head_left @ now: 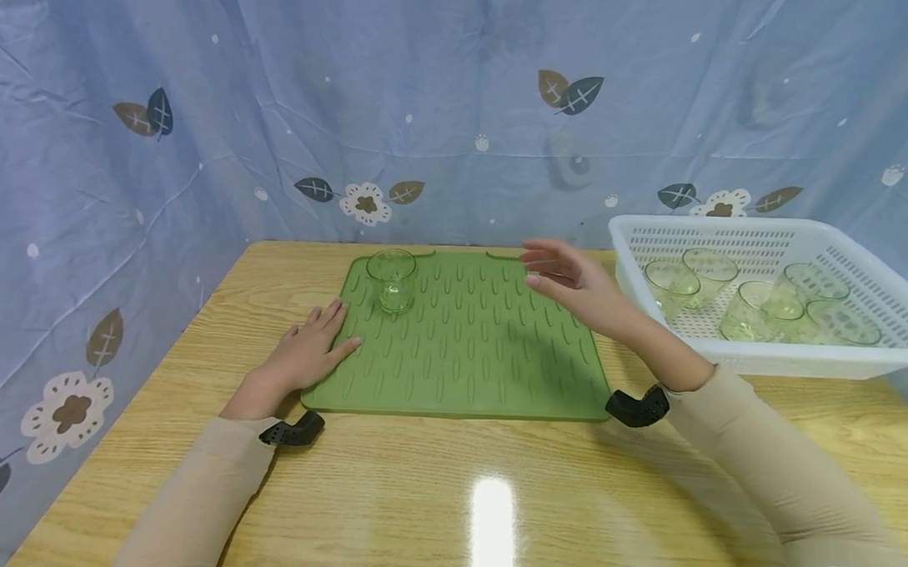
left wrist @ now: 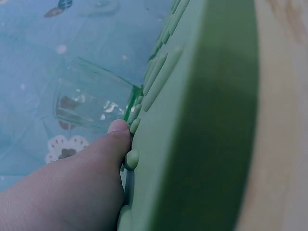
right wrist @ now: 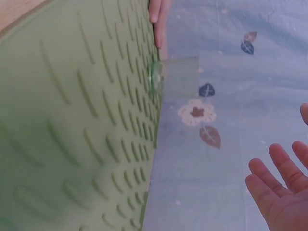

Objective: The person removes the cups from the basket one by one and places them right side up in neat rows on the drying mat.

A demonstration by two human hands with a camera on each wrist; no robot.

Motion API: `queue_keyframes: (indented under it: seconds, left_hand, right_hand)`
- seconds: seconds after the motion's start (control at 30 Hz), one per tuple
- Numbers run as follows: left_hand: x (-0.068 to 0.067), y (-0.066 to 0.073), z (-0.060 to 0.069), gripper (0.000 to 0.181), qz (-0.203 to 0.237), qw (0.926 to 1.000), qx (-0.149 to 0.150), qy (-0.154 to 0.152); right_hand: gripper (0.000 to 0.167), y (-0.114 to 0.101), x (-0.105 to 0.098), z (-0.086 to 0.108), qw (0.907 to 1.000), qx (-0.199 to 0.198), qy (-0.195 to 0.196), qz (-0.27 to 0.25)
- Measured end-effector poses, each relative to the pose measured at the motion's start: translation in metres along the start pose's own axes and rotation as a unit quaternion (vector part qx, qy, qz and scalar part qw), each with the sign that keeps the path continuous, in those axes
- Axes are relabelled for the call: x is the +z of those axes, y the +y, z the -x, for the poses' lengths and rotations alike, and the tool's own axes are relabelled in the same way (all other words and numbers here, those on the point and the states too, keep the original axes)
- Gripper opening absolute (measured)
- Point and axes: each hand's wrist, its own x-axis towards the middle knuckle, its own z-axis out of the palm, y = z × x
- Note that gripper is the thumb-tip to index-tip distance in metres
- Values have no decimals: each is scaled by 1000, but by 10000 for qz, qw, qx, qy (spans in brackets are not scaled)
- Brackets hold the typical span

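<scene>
A clear drinking glass [head_left: 394, 283] stands upright near the far left corner of a green drying mat [head_left: 459, 342]. At the mat's left edge, my left hand [head_left: 305, 349] rests flat with its fingers spread, and its thumb [left wrist: 103, 149] lies on the mat's ridges in the left wrist view. The glass is just beyond that hand, apart from it in the head view. My right hand [head_left: 574, 288] hovers over the mat's right side with loosely bent fingers, holding nothing; its palm and fingers also show in the right wrist view.
A white perforated plastic basket [head_left: 782, 359] at the right holds several clear glasses [head_left: 753, 315]. Mat and basket sit on a wooden table [head_left: 387, 481]. A blue curtain [head_left: 460, 117] printed with leaves and flowers hangs behind and along the left.
</scene>
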Motion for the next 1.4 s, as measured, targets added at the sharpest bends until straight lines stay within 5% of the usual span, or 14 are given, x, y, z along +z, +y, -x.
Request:
queue_keyframes:
  seconds: [0.7,1.4]
  left_hand:
    - [1,-2,-1,79,-25,9999,-73,70]
    - [2,-1,-1,80,-28,10000,-32,69]
  right_hand:
    - [46,8,-65,51,9937,-231,755,795]
    - [43,38,-134,82,9811,859,640,1610]
